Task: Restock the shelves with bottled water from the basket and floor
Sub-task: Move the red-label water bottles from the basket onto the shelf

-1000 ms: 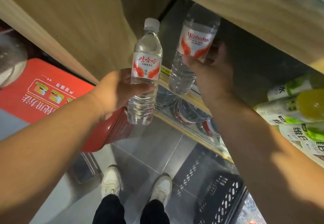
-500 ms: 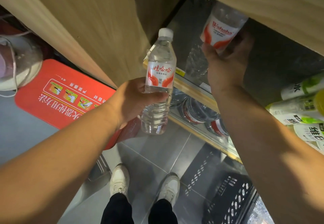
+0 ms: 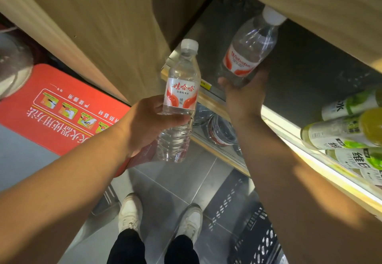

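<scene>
My left hand grips a clear water bottle with a red and white label, held upright in front of the shelf edge. My right hand holds a second water bottle by its lower part, tilted, its white cap up under the wooden board above. That bottle is over the dark shelf floor, at the left end. On the shelf below lie more water bottles, seen through the gap between my arms. A dark plastic basket stands on the floor at lower right.
Green-labelled drink bottles fill the right part of the shelf. A wooden side panel rises at left. A red floor sign lies on the grey tiles. My white shoes stand before the basket.
My right hand has pushed its bottle deeper onto the shelf and tipped it so the cap shows. My left hand with its bottle has kept about the same place.
</scene>
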A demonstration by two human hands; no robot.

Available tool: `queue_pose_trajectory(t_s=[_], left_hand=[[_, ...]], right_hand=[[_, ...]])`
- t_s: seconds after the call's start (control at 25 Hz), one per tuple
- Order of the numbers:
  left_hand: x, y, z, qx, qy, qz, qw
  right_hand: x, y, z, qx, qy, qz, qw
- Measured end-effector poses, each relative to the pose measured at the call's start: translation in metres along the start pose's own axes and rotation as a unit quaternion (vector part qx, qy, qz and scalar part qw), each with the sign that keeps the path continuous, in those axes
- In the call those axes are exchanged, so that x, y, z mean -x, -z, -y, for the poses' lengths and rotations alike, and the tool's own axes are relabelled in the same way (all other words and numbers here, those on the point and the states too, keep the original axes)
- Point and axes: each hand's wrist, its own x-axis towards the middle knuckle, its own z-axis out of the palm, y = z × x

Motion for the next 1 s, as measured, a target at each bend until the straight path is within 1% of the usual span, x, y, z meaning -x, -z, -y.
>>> queue_pose_trajectory(t_s=[0.08, 0.24, 0.36, 0.48, 0.6, 0.72, 0.88, 1.0], left_hand=[[0.0, -0.001, 0.001, -0.001, -0.001, -0.001, 1.0], [0.0, 0.002, 0.004, -0.015, -0.005, 0.007, 1.0], [0.0, 0.004, 0.008, 0.001, -0.001, -0.008, 1.0], [0.001, 0.004, 0.008, 0.009, -0.007, -0.011, 1.0], [0.001, 0.007, 0.005, 0.029, -0.008, -0.011, 0.999], [0.0, 0.012, 0.005, 0.021, -0.015, -0.025, 0.999], [-0.004, 0.014, 0.007, 0.028, -0.013, -0.033, 0.999], [-0.005, 0.012, 0.007, 0.013, -0.011, -0.033, 0.999]], right_hand=[[-0.004, -0.005, 0.0, 0.045, -0.016, -0.009, 0.999], [-0.019, -0.006, 0.009, 0.054, -0.057, 0.005, 0.997], [-0.035, -0.007, 0.008, 0.076, -0.03, 0.012, 0.997], [-0.052, -0.009, 0.005, 0.085, -0.031, 0.013, 0.996], [-0.065, -0.013, 0.0, 0.096, -0.004, -0.007, 0.995], [-0.077, -0.016, 0.0, 0.092, 0.019, -0.016, 0.995], [-0.079, -0.015, -0.001, 0.098, 0.002, -0.019, 0.995], [-0.07, -0.011, 0.0, 0.146, -0.007, -0.005, 0.989]])
